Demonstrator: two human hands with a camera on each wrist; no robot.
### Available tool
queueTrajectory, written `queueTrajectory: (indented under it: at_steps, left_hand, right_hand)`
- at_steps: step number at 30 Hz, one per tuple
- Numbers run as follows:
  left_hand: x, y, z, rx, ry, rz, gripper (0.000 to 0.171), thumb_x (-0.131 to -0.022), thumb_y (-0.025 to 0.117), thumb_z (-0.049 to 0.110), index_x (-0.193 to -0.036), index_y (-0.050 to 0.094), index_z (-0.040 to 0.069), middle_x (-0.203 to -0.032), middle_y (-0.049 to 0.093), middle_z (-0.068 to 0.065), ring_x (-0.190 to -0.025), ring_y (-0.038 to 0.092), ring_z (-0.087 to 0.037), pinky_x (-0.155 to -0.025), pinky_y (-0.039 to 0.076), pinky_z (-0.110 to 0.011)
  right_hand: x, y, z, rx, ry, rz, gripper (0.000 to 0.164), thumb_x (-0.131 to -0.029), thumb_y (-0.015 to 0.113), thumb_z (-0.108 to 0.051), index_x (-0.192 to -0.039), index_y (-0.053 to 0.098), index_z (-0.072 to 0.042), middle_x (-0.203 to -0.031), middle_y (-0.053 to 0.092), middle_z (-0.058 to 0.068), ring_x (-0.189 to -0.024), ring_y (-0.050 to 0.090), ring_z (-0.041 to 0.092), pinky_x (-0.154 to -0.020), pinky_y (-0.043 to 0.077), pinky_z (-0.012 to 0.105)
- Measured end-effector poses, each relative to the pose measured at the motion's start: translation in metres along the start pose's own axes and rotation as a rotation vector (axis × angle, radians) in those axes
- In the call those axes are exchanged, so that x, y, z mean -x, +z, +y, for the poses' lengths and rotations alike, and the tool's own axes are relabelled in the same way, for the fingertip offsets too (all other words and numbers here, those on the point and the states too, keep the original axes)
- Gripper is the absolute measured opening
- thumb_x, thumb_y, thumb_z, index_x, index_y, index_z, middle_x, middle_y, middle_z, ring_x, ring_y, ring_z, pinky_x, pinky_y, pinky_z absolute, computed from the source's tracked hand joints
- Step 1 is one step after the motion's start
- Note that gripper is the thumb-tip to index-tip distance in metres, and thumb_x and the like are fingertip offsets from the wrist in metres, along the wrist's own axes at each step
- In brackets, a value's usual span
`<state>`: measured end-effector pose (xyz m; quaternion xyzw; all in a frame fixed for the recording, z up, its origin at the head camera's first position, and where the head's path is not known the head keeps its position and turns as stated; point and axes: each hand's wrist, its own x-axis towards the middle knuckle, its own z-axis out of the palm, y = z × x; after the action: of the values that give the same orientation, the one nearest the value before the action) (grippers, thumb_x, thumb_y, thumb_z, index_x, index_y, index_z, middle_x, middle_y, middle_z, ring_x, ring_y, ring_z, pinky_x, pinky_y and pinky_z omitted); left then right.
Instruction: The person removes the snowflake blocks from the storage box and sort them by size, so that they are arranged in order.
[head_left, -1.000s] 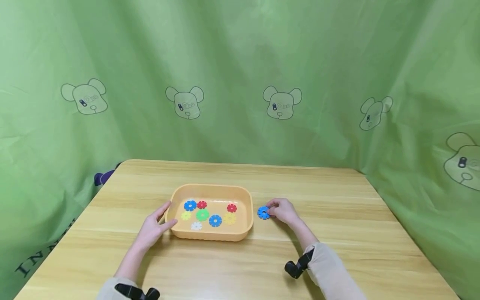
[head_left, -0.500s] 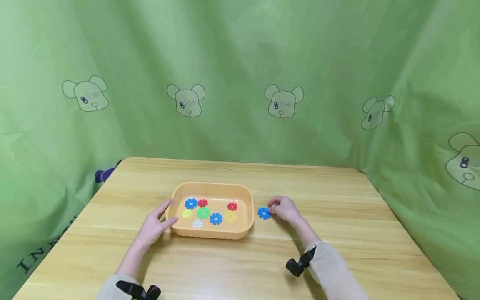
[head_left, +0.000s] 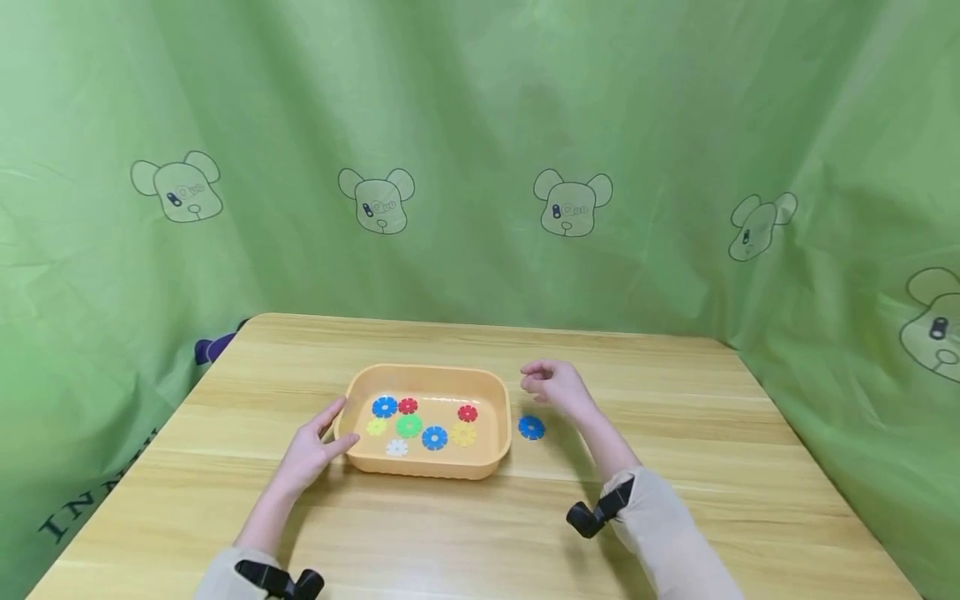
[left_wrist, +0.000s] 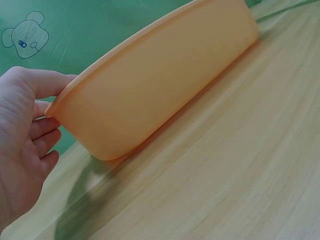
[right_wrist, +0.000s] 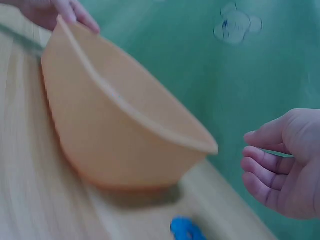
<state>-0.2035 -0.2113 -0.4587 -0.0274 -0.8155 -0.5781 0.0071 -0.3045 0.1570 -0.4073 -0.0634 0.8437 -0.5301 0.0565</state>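
Observation:
My left hand [head_left: 306, 454] grips the left end of a peach plastic basin [head_left: 423, 469], thumb over the rim and fingers outside; the left wrist view shows this hold at the rim [left_wrist: 107, 56]. Inside the basin lie several notched snowflake discs, among them a green disc [head_left: 408, 426], a blue disc [head_left: 434, 437], a red disc [head_left: 467, 413] and a white disc [head_left: 397, 448]. Another blue snowflake disc [head_left: 532, 427] rests on the table right of the basin. Above and behind it hovers my right hand [head_left: 558, 390], fingers loosely bent, holding nothing.
The basin stands on a light wood-grain table [head_left: 420, 542]. A green curtain [head_left: 465, 108] with bear-head outlines hangs behind and at both sides. Something purple [head_left: 213, 346] shows past the table's left back edge.
My right hand has let go of the blue disc beside the basin and lifted up and away toward the back. The disc stays on the table. My left hand keeps its hold on the basin.

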Motion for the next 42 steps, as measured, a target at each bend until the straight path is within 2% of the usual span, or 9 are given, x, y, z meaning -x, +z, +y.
queueTrajectory:
  at_steps: [5, 13, 18, 24, 28, 32, 37, 42]
  left_hand:
    - [-0.001, -0.001, 0.0, -0.001, 0.004, 0.003, 0.071, -0.087, 0.064, 0.013, -0.144, 0.025, -0.003, -0.15, 0.02, -0.02, -0.137, 0.015, -0.038, -0.112, 0.012, -0.048]
    - [-0.001, 0.0, 0.0, 0.0, 0.002, 0.001, 0.07, -0.087, 0.064, 0.014, -0.144, 0.026, -0.003, -0.15, 0.02, -0.02, -0.137, 0.015, -0.039, -0.112, 0.013, -0.047]
    - [-0.002, 0.002, -0.001, -0.002, 0.005, 0.001, 0.07, -0.087, 0.064, 0.014, -0.144, 0.026, -0.002, -0.15, 0.02, -0.02, -0.137, 0.016, -0.038, -0.112, 0.013, -0.047]
    - [-0.003, 0.003, -0.002, 0.006, 0.027, 0.011, 0.069, -0.086, 0.065, 0.012, -0.143, 0.028, -0.004, -0.149, 0.023, -0.021, -0.136, 0.017, -0.039, -0.112, 0.014, -0.047]
    - [-0.002, 0.003, -0.003, 0.009, 0.04, 0.015, 0.069, -0.086, 0.065, 0.011, -0.142, 0.028, -0.005, -0.148, 0.024, -0.022, -0.136, 0.017, -0.039, -0.112, 0.014, -0.048]
    - [-0.001, 0.003, -0.004, 0.003, 0.038, 0.018, 0.068, -0.086, 0.065, 0.011, -0.142, 0.028, -0.005, -0.148, 0.024, -0.023, -0.136, 0.018, -0.039, -0.112, 0.014, -0.048]
    - [-0.001, 0.002, -0.004, 0.001, 0.033, 0.019, 0.068, -0.087, 0.065, 0.011, -0.142, 0.028, -0.005, -0.148, 0.024, -0.022, -0.136, 0.018, -0.039, -0.112, 0.014, -0.048]
    - [-0.001, 0.002, -0.003, -0.004, 0.03, 0.019, 0.068, -0.087, 0.065, 0.012, -0.142, 0.028, -0.004, -0.148, 0.024, -0.021, -0.136, 0.018, -0.039, -0.112, 0.014, -0.048]
  right_hand:
    - [0.0, 0.014, -0.029, -0.063, -0.035, -0.025, 0.028, -0.085, 0.064, -0.003, -0.11, 0.058, 0.009, -0.094, 0.063, 0.015, -0.084, 0.06, 0.018, -0.079, 0.054, 0.041]
    - [-0.003, 0.046, -0.052, -0.086, -0.042, -0.098, 0.03, -0.084, 0.065, -0.002, -0.111, 0.058, 0.009, -0.093, 0.063, 0.013, -0.081, 0.061, 0.017, -0.074, 0.055, 0.032]
    - [-0.005, 0.066, -0.054, -0.076, -0.054, -0.153, 0.032, -0.082, 0.064, 0.002, -0.112, 0.057, 0.01, -0.09, 0.061, 0.013, -0.078, 0.059, 0.017, -0.073, 0.055, 0.035]
    - [-0.005, 0.088, -0.041, -0.045, 0.011, -0.165, 0.035, -0.079, 0.068, 0.002, -0.111, 0.058, 0.009, -0.087, 0.06, 0.011, -0.078, 0.06, 0.024, -0.075, 0.055, 0.038]
    - [-0.002, 0.098, -0.031, 0.014, 0.055, -0.149, 0.034, -0.075, 0.071, 0.003, -0.107, 0.06, 0.008, -0.08, 0.058, 0.008, -0.069, 0.059, 0.022, -0.063, 0.055, 0.031]
    - [0.0, 0.104, -0.026, 0.119, 0.063, -0.115, 0.029, -0.071, 0.073, 0.004, -0.097, 0.063, 0.007, -0.076, 0.057, 0.007, -0.062, 0.052, 0.015, -0.053, 0.046, 0.021]
    - [0.001, 0.108, -0.024, 0.288, 0.046, -0.075, 0.025, -0.068, 0.075, 0.001, -0.09, 0.064, 0.003, -0.079, 0.058, 0.005, -0.065, 0.051, 0.015, -0.054, 0.044, 0.021]
    - [0.0, 0.111, -0.022, 0.379, 0.036, -0.083, 0.027, -0.063, 0.077, 0.003, -0.085, 0.062, 0.0, -0.077, 0.057, 0.005, -0.065, 0.051, 0.017, -0.052, 0.043, 0.023]
